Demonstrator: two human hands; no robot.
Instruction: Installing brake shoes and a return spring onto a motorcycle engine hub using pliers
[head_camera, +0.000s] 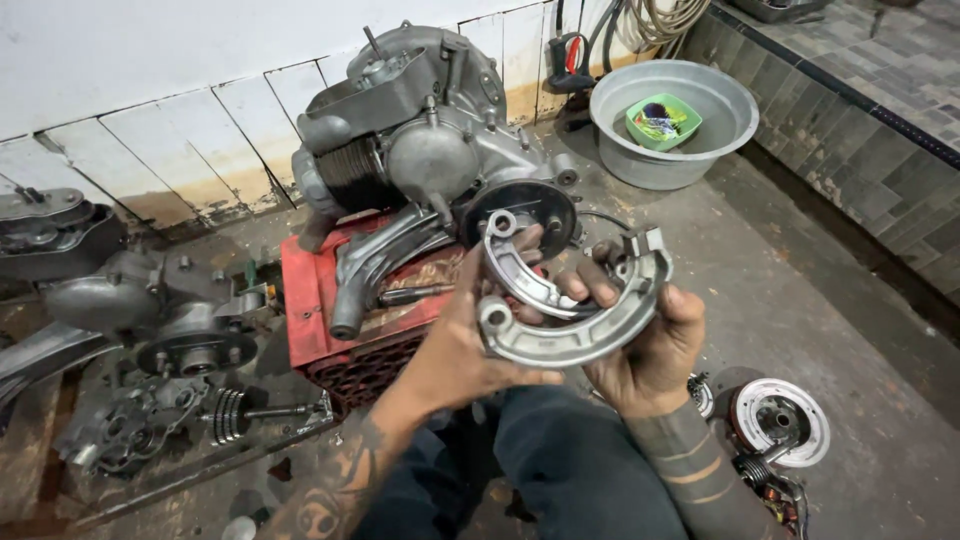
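Observation:
Both my hands hold a pair of curved grey metal brake shoes in front of me. My left hand (465, 345) grips the inner shoe (518, 275), whose round eye sticks up near my fingertips. My right hand (650, 345) cups the outer, lower shoe (590, 330) from the right. The two shoes are hooked together in a loop. Just behind them sits a silver scooter engine (425, 140) resting on a red plastic crate (315, 300), with its dark round backing plate (530, 205) facing me.
A grey metal basin (690, 150) with a small green tray (663, 120) inside stands at the back right by a tiled step. Another engine case (150, 310) and loose parts lie on the left. A round drum part (780, 420) lies by my right knee.

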